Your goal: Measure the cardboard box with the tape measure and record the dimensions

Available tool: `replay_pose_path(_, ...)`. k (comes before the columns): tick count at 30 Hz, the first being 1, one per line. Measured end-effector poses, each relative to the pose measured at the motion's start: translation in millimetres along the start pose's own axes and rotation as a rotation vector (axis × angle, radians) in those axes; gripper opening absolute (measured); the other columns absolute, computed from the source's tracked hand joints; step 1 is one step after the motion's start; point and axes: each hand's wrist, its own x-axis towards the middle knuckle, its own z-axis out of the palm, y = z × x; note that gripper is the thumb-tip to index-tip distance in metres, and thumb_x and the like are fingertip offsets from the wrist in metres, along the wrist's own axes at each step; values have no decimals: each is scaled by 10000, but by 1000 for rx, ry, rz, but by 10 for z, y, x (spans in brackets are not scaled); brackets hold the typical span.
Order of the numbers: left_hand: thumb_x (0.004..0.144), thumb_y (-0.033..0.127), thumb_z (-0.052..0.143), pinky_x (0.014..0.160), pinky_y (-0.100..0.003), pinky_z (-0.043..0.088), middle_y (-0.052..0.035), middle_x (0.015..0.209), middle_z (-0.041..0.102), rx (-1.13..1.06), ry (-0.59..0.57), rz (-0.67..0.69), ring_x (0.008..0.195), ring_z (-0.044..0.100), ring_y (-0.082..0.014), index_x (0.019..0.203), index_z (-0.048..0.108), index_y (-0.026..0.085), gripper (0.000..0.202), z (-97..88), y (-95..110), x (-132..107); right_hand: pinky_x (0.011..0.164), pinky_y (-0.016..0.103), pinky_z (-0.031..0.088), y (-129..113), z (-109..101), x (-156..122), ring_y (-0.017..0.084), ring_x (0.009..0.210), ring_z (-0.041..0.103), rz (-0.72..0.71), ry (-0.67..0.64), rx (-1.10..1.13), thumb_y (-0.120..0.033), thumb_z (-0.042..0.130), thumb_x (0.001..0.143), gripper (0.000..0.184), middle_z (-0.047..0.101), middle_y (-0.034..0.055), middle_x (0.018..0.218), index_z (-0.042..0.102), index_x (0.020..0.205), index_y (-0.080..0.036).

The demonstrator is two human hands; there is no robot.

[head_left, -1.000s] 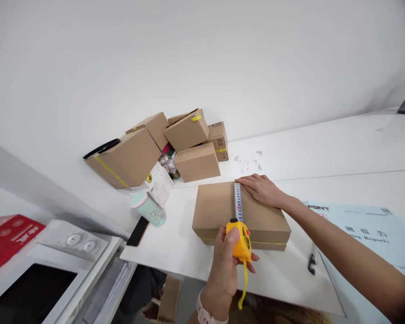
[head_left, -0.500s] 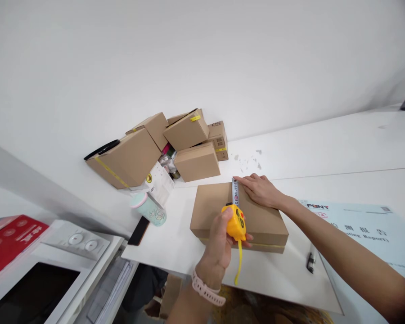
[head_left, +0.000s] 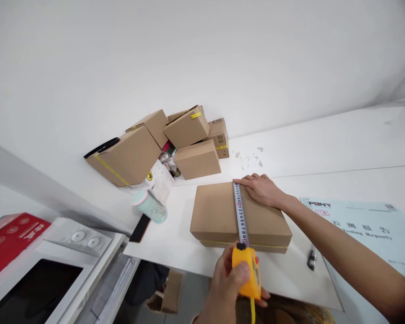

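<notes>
A closed brown cardboard box (head_left: 212, 209) lies flat on the white table. Across its top runs the silver blade of a tape measure, marked with numbers, from the far edge past the near edge. My right hand (head_left: 261, 189) rests on the box, its fingers pressing the blade's end at the far edge. In front of the near edge, my left hand (head_left: 226, 283) is wrapped round the yellow tape measure (head_left: 246, 272), thumb on its case. A yellow strap hangs below the case.
Several cardboard boxes (head_left: 131, 157) are stacked against the wall. A mint tumbler (head_left: 151, 208) stands at the left table edge beside a dark flat object (head_left: 140, 228). Right of the box lie a pen-like item (head_left: 312, 259) and a pale blue printed sheet (head_left: 364, 229). A microwave (head_left: 37, 288) is lower left.
My left hand has drawn the tape measure toward me and down, so more blade shows and now spans the box top. My right hand has stayed at the far edge.
</notes>
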Motion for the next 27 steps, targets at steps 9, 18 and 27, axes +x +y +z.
replay_pose_path(9, 712, 564, 851, 498, -214, 553, -77, 1063, 643, -71, -95, 23, 619, 732, -169, 1217, 613, 181, 677, -145, -173, -68, 904, 491, 450, 24, 8, 4, 321, 1143, 629, 9, 12, 25, -210, 297, 1016, 576, 727, 121, 1294, 611, 1490, -300)
replay_pose_path(18, 760, 594, 794, 534, -278, 561, -142, 1148, 692, -88, -50, 59, 651, 738, -214, 1268, 639, 187, 669, -246, -61, -107, 967, 560, 489, -26, -79, -49, 335, 1188, 636, 60, 223, 285, -363, 334, 1038, 502, 720, 121, 1331, 669, 1405, -292)
replay_pose_path(27, 631, 602, 868, 665, -319, 601, -162, 1161, 749, -10, 405, 614, 896, 735, -299, 1264, 719, 211, 759, -1178, 81, -104, 1024, 547, 541, -76, 35, -1232, 320, 1129, 691, 710, 560, 962, -677, 558, 933, 440, 756, 61, 1240, 756, 1082, -313)
